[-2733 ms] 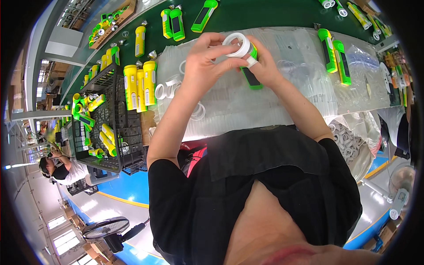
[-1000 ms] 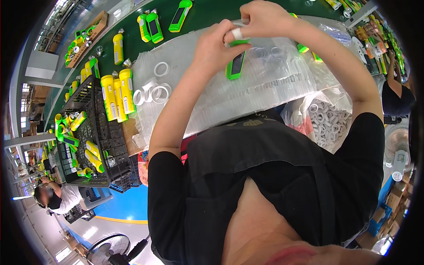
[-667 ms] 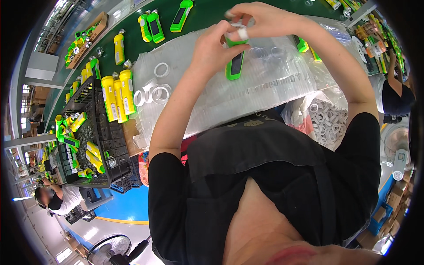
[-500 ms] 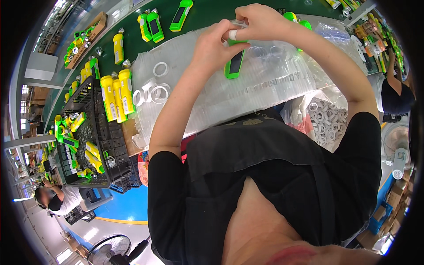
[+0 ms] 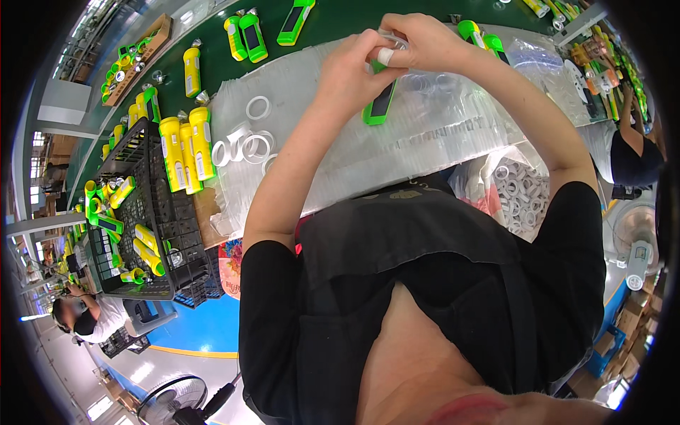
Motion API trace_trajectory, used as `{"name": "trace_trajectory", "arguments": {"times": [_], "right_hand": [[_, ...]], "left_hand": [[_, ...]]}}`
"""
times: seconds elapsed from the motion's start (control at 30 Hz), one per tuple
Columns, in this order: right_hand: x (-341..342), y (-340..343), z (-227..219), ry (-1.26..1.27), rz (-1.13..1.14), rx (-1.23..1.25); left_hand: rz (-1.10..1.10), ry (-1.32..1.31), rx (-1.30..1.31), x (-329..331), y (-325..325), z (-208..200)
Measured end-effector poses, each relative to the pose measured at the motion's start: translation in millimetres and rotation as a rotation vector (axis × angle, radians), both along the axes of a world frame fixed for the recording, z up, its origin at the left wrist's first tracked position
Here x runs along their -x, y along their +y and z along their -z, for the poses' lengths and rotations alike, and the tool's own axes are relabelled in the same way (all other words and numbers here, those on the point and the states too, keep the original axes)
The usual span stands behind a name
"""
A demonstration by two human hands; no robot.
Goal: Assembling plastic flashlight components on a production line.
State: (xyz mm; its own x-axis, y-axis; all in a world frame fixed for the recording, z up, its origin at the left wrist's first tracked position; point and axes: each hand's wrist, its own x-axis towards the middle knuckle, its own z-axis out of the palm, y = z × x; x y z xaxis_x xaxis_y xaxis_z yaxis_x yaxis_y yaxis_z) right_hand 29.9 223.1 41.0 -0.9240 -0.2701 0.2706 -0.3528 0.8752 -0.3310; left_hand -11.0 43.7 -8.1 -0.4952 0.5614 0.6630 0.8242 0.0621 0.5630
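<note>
A green flashlight (image 5: 380, 106) with a dark panel hangs between my hands over the plastic-covered work surface. My left hand (image 5: 354, 67) is closed round its upper end. At that end my right hand (image 5: 425, 44), with white tape (image 5: 384, 57) round one finger, pinches a pale ring (image 5: 395, 41). The fingers partly hide the ring, so how it sits on the flashlight's head cannot be made out. Several loose white rings (image 5: 258, 108) lie on the plastic left of my left forearm.
Yellow flashlights (image 5: 201, 142) stand by a black crate (image 5: 156, 234) holding more at left. Green flashlights (image 5: 253, 39) lie on the green bench (image 5: 212, 65) at the back. A bag of white rings (image 5: 523, 202) sits below the right edge. Other people work at both sides.
Both hands have shifted very slightly, still together at the flashlight's upper end. The pale ring shows more between the right fingers. The whole view has moved a little.
</note>
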Motion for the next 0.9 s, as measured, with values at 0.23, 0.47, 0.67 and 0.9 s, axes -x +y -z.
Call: {"name": "trace_trajectory", "arguments": {"times": [0.23,0.47,0.67,0.9], "right_hand": [[-14.2,3.7,1.6,0.030,-0.128,0.117],[-27.1,7.3,-13.5,-0.178,-0.084,0.529],[7.2,12.9,26.8,0.100,0.039,0.340],[94.5,53.7,78.0,0.100,0.257,0.478]], "left_hand": [[0.024,-0.012,0.029,3.3,-2.6,2.6],[0.531,-0.782,0.180,8.9,-41.5,-1.7],[0.251,-0.828,0.449,18.0,-23.9,-21.9],[-0.039,-0.230,0.461,113.4,22.5,28.6]]}}
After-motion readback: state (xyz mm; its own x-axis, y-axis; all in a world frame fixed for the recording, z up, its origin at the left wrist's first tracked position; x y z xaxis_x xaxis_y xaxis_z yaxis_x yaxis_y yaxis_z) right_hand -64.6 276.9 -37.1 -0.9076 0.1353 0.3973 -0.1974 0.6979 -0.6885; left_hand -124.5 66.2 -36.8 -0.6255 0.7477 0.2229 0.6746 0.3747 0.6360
